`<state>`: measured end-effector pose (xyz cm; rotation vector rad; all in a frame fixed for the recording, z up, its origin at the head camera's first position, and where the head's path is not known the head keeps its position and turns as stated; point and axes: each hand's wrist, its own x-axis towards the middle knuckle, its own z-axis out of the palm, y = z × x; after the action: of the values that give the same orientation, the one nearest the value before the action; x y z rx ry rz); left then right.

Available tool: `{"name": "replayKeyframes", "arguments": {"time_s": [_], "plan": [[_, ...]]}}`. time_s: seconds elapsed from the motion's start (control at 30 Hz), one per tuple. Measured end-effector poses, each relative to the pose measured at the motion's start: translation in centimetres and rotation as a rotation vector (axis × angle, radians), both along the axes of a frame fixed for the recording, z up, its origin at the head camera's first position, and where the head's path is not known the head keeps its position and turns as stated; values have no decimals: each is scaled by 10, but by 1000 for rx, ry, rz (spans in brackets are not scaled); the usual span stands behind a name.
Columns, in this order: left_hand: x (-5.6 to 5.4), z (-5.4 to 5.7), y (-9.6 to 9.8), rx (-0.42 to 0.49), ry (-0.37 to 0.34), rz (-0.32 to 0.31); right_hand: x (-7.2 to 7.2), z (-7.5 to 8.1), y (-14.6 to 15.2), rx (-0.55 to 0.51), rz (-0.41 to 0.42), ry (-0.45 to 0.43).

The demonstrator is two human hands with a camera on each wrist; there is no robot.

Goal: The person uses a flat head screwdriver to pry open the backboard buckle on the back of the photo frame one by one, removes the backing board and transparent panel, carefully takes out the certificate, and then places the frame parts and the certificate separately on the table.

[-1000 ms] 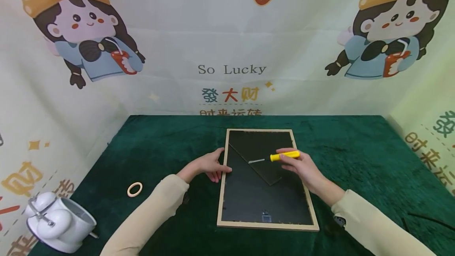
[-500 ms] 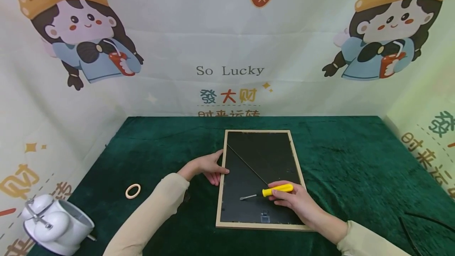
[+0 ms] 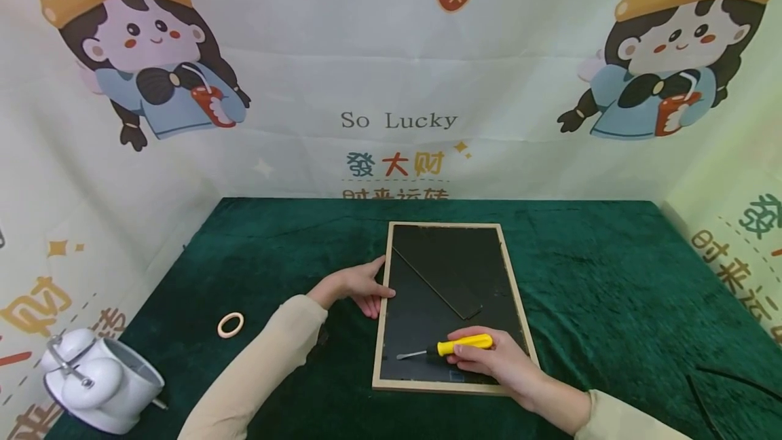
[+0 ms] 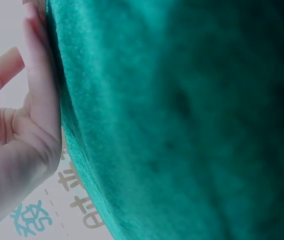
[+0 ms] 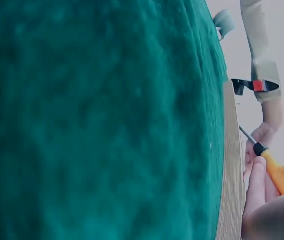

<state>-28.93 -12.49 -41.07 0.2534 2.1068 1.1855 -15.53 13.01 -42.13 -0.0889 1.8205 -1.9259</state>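
A picture frame (image 3: 446,277) with a pale wooden border lies back side up, its black backing showing a diagonal line like the edge of a stand flap (image 3: 430,284). My left hand (image 3: 360,287) rests at its left border, thumb over the wood and the other fingers stretched along the side. In the left wrist view, straight fingers (image 4: 41,80) reach the wood. With my right hand (image 3: 495,358) I hold a screwdriver (image 3: 467,344) by its yellow handle, over the lower part of the backing. The flat metal tip points left. Behind it a small bluish fitting (image 3: 456,376) is partly hidden.
A dark green cloth (image 3: 599,270) covers the table. To the left lie a light wooden ring (image 3: 231,325) and a white twin-bell alarm clock (image 3: 100,382). Thin black strips (image 3: 702,402) are at the right. A printed curtain (image 3: 391,53) hangs behind.
My right hand has moved the screwdriver from the middle of the backing down toward the bottom border, slightly left. My left hand and the picture frame have stayed in place.
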Motion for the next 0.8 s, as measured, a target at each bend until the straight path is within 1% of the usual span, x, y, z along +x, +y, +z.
{"name": "replayKeyframes", "arguments": {"time_s": [0.23, 0.53, 0.6, 0.7, 0.73, 0.77, 0.8], "plan": [[0, -1, -1, 0, -12, 5, 4, -2, -9, -11, 2, 23], [1, -1, -2, 19, -20, 22, 6, -3, -19, 14, -45, 27], [1, -2, -2, 25, -17, 27, 7, -2, -21, 55, -32, 86], [2, -2, -1, 32, -16, 35, 10, 1, -24, 188, -1, 263], [2, -2, -1, 30, -15, 38, 11, 2, -25, 226, 7, 309], [2, -2, -1, 29, -16, 42, 10, 3, -26, 241, 13, 334], [2, -1, -1, 27, -18, 45, 10, 3, -27, 238, 13, 331]]}}
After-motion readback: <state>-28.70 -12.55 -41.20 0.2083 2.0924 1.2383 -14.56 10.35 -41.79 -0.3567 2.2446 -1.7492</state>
